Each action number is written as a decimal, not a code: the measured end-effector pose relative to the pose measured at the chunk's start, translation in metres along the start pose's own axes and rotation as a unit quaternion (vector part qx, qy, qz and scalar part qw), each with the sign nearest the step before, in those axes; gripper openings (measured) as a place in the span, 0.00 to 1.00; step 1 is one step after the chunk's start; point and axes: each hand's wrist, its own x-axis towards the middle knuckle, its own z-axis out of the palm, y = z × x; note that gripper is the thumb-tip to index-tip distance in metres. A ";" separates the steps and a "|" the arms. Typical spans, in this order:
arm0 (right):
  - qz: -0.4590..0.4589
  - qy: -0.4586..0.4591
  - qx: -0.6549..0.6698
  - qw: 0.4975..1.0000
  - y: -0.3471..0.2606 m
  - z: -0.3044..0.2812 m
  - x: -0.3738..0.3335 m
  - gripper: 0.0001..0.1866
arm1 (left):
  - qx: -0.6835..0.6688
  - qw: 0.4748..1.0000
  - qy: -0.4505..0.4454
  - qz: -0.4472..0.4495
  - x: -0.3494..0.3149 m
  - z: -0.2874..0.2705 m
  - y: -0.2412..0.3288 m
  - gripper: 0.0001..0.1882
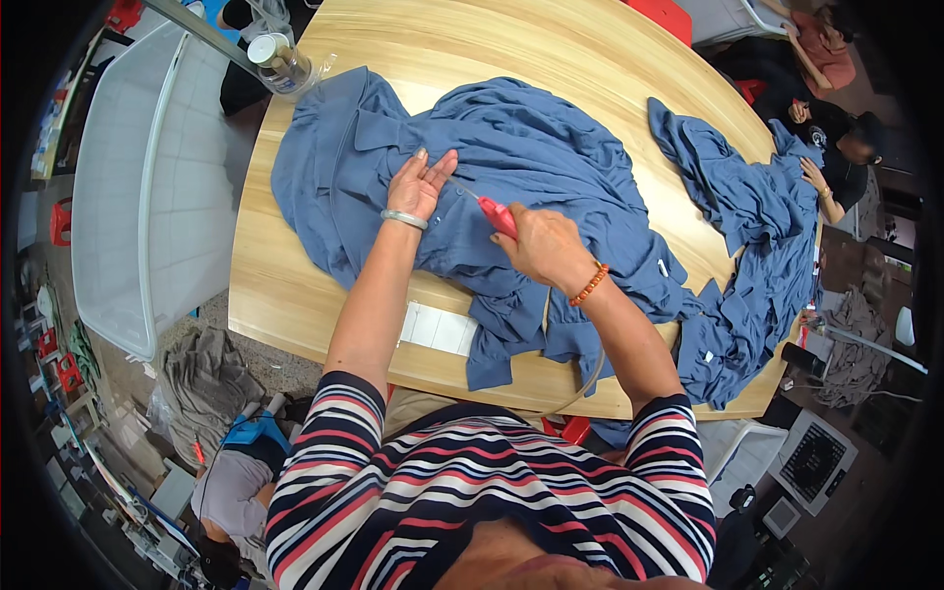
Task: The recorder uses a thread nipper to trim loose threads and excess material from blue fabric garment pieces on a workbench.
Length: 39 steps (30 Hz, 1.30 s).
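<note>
A blue-grey shirt [551,147] with a collar and small buttons lies rumpled across the wooden table. My left hand [417,187] rests on its front near the collar, palm partly up and fingers apart, beside the tool's tip. My right hand [549,246] is closed around a red-handled tool [498,215], which looks like an air blow gun. Its thin metal nozzle points at the shirt by my left fingers. From below my right forearm, a pale hose [596,372] curves to the table's front edge.
White paper labels [438,328] lie by the near table edge. A lidded clear jar [278,64] stands at the far left corner. More blue-grey garments [733,197] cover the right side, where a co-worker's hand [813,175] touches them. A large white bin [147,187] stands left.
</note>
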 end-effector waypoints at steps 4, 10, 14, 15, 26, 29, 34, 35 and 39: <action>-0.010 -0.003 0.009 1.000 -0.004 0.000 0.005 0.20 | -0.002 1.000 -0.007 0.006 0.001 -0.001 -0.001 0.05; -0.030 0.006 0.038 0.999 -0.008 -0.001 0.006 0.20 | 0.003 0.999 -0.009 0.032 0.003 0.000 -0.003 0.07; -0.031 0.023 0.109 0.993 0.017 -0.009 -0.022 0.18 | 0.358 0.926 0.057 0.107 -0.020 0.011 0.000 0.10; -0.031 0.022 0.107 0.994 0.025 -0.009 -0.031 0.18 | 0.573 0.804 0.066 0.141 -0.029 0.017 0.000 0.11; -0.007 0.027 0.085 0.996 0.041 0.014 -0.077 0.18 | 0.523 0.852 -0.025 -0.020 -0.037 0.016 -0.003 0.17; -0.003 0.034 0.080 0.996 0.041 0.013 -0.079 0.18 | 0.460 0.879 0.018 -0.122 -0.044 0.031 -0.002 0.12; -0.010 0.018 0.058 0.998 0.037 0.009 -0.083 0.17 | 0.397 0.915 -0.017 -0.072 -0.047 0.003 -0.016 0.09; -0.017 0.006 0.043 0.999 0.036 0.008 -0.086 0.17 | 0.427 0.904 -0.029 -0.012 -0.048 -0.004 -0.019 0.09; -0.056 -0.003 0.013 0.998 0.032 0.007 -0.100 0.17 | 0.410 0.909 -0.064 0.030 -0.057 -0.011 -0.028 0.08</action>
